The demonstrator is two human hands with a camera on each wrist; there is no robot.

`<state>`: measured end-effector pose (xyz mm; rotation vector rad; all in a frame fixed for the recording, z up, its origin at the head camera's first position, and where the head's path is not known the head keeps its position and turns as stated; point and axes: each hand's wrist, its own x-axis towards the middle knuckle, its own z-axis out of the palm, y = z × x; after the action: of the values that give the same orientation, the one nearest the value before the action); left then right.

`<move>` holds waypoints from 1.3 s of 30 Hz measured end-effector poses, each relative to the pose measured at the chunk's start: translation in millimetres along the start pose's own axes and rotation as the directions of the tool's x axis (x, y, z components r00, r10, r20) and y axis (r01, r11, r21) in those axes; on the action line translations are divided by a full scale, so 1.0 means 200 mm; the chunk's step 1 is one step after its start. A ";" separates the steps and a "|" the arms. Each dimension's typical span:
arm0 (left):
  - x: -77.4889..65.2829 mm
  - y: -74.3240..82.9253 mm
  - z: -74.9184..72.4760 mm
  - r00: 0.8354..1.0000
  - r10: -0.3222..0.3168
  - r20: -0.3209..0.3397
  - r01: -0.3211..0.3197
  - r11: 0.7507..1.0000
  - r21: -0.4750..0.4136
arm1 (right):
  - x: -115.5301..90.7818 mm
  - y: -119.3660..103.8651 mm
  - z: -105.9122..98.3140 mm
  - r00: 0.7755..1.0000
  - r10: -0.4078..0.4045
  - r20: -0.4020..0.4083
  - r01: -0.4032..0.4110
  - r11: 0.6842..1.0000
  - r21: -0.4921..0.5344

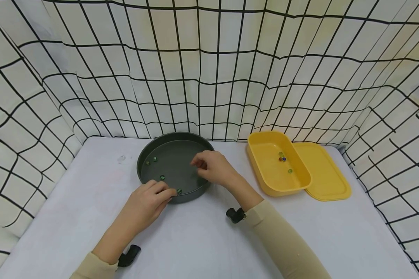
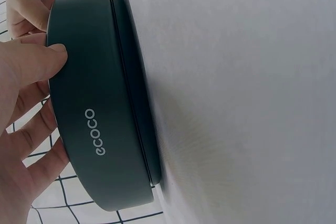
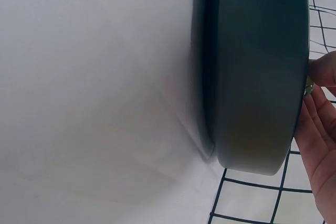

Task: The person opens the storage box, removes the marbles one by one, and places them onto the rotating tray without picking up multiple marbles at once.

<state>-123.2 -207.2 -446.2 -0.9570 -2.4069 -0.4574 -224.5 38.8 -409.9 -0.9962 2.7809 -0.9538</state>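
A round dark green tray (image 1: 181, 155) stands on the white-covered table, with several green glass marbles (image 1: 162, 177) inside. My left hand (image 1: 147, 203) holds the tray's near rim; in the left wrist view its thumb (image 2: 52, 61) lies on the outer wall marked "ecoco" and the other fingers reach over the rim. Above the right part of the tray is my right hand (image 1: 212, 166), its fingertips bent together. Between thumb and fingers in the right wrist view, a greenish glass marble (image 3: 308, 86) shows, pinched and partly hidden by the rim.
Right of the tray stands a yellow rectangular container (image 1: 270, 180) holding several coloured marbles (image 1: 282, 159). Its yellow lid (image 1: 329, 178) lies flat on the table beside it, slightly under its edge. A black grid net over white cloth (image 1: 209, 93) walls the table's back and sides.
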 end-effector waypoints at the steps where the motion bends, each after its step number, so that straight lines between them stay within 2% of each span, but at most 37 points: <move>1: 0.00 0.00 0.00 1.000 -0.002 0.003 0.002 1.000 -0.002 | 0.00 0.00 0.00 1.000 0.003 0.000 -0.003 1.000 -0.001; 14: 0.01 0.00 0.00 1.000 -0.007 0.010 0.007 1.000 0.000 | 0.03 0.00 0.02 1.000 0.019 -0.018 -0.019 1.000 -0.006; 25: 0.01 0.00 0.00 1.000 0.006 -0.009 -0.006 1.000 0.018 | 0.04 -0.01 0.06 0.999 0.027 -0.030 -0.028 0.999 -0.034; 39: 0.00 0.00 0.00 1.000 -0.003 -0.008 0.003 1.000 0.023 | 0.07 0.01 0.09 0.998 0.063 -0.015 -0.063 0.997 -0.050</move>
<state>-122.4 -206.6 -446.0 -0.9397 -2.4015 -0.4325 -232.2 21.5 -423.4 -0.9055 2.8425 -0.8897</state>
